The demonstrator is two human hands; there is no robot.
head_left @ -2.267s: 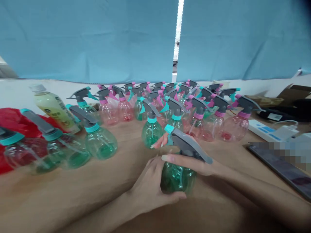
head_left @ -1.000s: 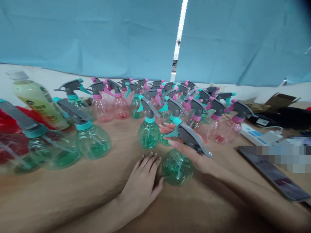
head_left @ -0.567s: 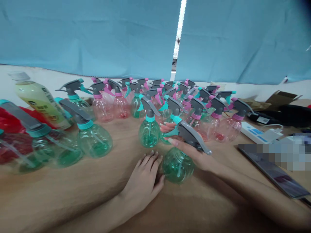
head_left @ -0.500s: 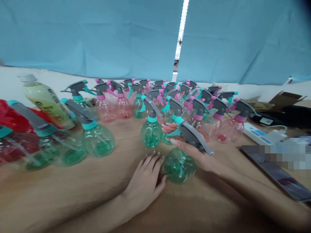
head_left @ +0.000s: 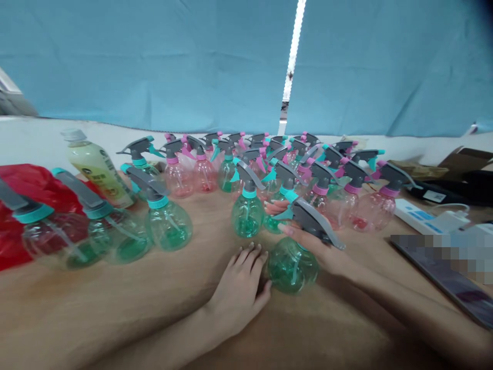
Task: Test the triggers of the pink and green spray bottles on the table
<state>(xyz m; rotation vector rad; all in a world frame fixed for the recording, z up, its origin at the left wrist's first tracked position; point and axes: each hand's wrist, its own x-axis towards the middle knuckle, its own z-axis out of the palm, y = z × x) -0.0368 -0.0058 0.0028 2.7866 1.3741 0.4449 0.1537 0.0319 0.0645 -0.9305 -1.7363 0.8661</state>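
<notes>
My right hand (head_left: 314, 241) is wrapped round the neck of a green spray bottle (head_left: 290, 267), just below its grey trigger head with a turquoise nozzle. The bottle is slightly tilted, in front of the others. Flat on the wooden table (head_left: 154, 313) lies my left hand (head_left: 242, 282), fingers stretched out, beside that bottle and holding nothing. Just beyond my left fingertips stands another green spray bottle (head_left: 247, 215). Behind it is a crowd of green and pink spray bottles, among them a pink one (head_left: 373, 211) at the right end.
Several green spray bottles (head_left: 169, 228) stand at the left. Behind them are a yellow-labelled drink bottle (head_left: 100, 172) and a red plastic bag (head_left: 15, 231). On the right lie a phone (head_left: 435, 272), a white power strip (head_left: 418, 218) and an open cardboard box (head_left: 468, 164). A blue cloth (head_left: 173, 67) hangs behind.
The view has turned a little to the left, so everything sits further right in the picture. Both hands keep about the same pose, with the right still around the spray bottle.
</notes>
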